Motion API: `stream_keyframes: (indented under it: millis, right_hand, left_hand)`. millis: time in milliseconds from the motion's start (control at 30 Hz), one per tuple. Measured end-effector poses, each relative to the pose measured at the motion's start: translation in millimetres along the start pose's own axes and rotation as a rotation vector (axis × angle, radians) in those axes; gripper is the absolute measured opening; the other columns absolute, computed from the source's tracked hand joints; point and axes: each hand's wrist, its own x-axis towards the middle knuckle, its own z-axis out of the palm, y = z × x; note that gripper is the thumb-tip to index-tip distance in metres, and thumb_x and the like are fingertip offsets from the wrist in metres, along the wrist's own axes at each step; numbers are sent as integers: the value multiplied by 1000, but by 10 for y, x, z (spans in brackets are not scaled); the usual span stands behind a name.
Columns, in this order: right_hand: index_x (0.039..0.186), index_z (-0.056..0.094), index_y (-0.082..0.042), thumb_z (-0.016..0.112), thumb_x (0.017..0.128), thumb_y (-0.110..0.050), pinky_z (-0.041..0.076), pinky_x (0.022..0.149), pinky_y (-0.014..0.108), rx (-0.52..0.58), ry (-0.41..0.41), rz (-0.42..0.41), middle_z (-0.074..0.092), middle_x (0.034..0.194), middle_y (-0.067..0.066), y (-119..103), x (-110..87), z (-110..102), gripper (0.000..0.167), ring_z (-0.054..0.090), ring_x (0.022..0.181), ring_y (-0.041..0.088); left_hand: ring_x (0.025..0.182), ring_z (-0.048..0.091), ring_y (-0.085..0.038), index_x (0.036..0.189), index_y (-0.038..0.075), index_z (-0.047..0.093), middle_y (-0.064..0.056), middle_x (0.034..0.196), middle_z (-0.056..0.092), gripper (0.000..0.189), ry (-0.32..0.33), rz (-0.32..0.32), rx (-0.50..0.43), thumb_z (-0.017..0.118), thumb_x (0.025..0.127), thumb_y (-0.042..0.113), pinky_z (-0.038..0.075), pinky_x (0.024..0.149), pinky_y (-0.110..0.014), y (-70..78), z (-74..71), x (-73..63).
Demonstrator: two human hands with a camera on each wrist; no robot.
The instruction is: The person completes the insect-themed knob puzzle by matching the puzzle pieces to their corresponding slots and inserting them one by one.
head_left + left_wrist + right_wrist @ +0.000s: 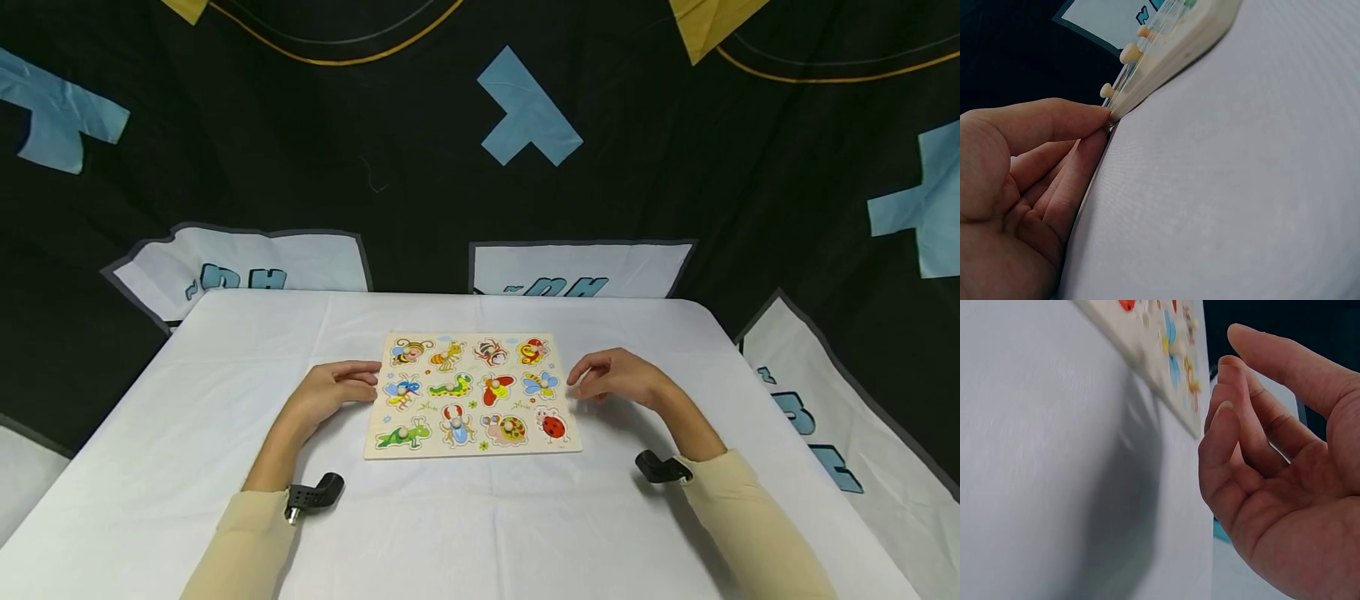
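Observation:
A wooden peg puzzle board lies flat on the table, with several insect pieces in rows, among them a ladybug, a caterpillar and a bee. Small knobs stick up from the pieces. My left hand rests at the board's left edge; in the left wrist view its fingertips touch the edge. Off the right edge hovers my right hand, fingers loosely bent and holding nothing. The right wrist view shows a gap between that hand and the board.
A white cloth covers the table. Each wrist carries a black camera mount, one on the left and one on the right. Behind the table hangs a black curtain with blue and yellow shapes.

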Motion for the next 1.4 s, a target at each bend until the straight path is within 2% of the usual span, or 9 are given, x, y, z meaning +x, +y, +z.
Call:
stream_keyframes:
  millis: [233,500,700,967,1167,1400]
  right_hand:
    - [116,69,2,76,86,-15,55,82,35,54,40,12,74,92,13,177,-149,-187,35,64,89,25]
    - [120,67,2,76,88,-18,54,83,40,50,109,48,73,94,8,363,-298,-424,39,65,92,28]
    - [126,64,2,75,90,-23,52,83,39,45,151,79,71,98,4,485,-424,-590,44,62,94,28]
    - [130,62,1,73,93,-26,51,82,39,51,231,117,74,100,0,666,-550,-710,47,63,90,23]
    - [128,63,2,73,92,-27,53,83,32,42,293,141,73,102,-4,824,-631,-764,47,62,91,13]
    - [124,66,2,76,90,-26,54,80,28,55,317,163,71,99,-7,922,-681,-795,46,62,88,10]
  left_hand:
    - [116,61,-22,138,15,64,-8,121,71,56,1,1,14,78,84,19,38,107,-44,-1,11,8]
    - [120,59,-24,138,15,64,-8,123,71,56,2,-7,17,78,84,20,37,109,-46,4,0,15]
    - [116,61,-23,138,14,64,-8,122,71,56,2,5,22,78,84,19,38,108,-44,-7,-9,17]
    - [117,60,-23,137,15,64,-8,123,71,55,2,-2,16,78,85,19,38,107,-43,-4,2,22]
    - [116,61,-22,138,15,64,-8,123,71,55,0,-1,12,78,84,19,38,108,-43,-8,-7,19]
    - [103,67,-11,138,13,63,-10,124,71,57,-9,4,-11,79,84,17,39,107,-42,-4,-4,13]
